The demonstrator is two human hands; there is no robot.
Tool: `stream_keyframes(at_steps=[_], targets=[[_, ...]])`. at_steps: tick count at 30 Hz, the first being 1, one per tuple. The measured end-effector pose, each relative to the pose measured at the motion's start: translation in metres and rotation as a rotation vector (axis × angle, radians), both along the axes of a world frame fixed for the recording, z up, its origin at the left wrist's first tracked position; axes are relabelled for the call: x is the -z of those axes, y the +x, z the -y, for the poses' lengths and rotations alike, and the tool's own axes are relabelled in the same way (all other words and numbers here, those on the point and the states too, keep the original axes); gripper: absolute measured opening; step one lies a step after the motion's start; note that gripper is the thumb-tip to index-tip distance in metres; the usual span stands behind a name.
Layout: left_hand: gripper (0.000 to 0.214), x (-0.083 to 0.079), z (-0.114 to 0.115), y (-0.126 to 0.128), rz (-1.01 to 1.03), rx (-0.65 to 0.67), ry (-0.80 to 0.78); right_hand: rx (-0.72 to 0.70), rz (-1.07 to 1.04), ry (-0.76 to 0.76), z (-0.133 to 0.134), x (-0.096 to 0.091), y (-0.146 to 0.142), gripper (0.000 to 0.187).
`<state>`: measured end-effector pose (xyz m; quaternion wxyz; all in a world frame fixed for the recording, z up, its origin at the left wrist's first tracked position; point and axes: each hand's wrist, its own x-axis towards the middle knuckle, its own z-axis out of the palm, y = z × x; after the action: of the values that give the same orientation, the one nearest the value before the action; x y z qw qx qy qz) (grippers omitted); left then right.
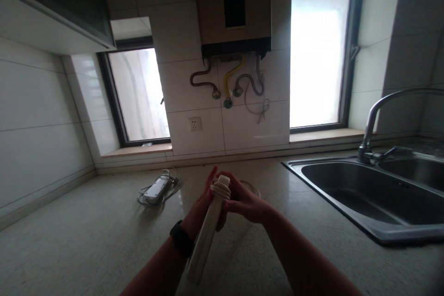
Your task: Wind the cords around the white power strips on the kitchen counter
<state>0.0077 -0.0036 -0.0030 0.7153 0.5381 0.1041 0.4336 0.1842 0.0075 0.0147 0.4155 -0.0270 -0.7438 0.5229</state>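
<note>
A long white power strip (205, 240) is held slanting over the counter, its near end low and toward me. White cord (220, 189) is wound in several turns around its far end. My left hand (204, 203), with a black watch on the wrist, is closed around the strip from the left, just below the turns. My right hand (243, 199) is closed at the cord turns from the right, thumb against them. A loose loop of cord shows behind the right hand. Some fingers are hidden behind the strip.
Another white power strip (157, 188) with grey cord looped about it lies on the speckled counter (104, 236) to the left. A steel sink (347, 222) with a faucet (369, 125) is at right. A wall socket (194, 124) and a water heater (236, 14) with hoses are ahead.
</note>
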Motion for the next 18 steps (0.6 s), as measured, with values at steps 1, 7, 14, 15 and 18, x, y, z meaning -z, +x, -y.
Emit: stream_keyframes(at_steps=[1, 7, 14, 15, 18], targets=[[0.099, 0.001, -0.001, 0.0, 0.014, -0.005, 0.007, 0.0, -0.011, 0.005, 0.0, 0.0, -0.001, 0.063], [0.09, 0.001, -0.005, -0.003, -0.106, -0.141, 0.012, 0.127, 0.007, -0.02, -0.004, 0.005, -0.002, 0.058], [0.076, -0.017, 0.006, -0.007, -0.219, -0.203, 0.038, 0.247, -0.016, -0.079, 0.0, 0.0, -0.005, 0.059], [0.076, -0.019, 0.007, -0.008, -0.236, -0.21, 0.037, 0.272, -0.009, -0.084, -0.001, 0.0, -0.005, 0.06], [0.081, -0.019, 0.006, -0.013, -0.315, -0.276, 0.068, 0.443, -0.005, -0.063, -0.011, 0.004, -0.002, 0.063]])
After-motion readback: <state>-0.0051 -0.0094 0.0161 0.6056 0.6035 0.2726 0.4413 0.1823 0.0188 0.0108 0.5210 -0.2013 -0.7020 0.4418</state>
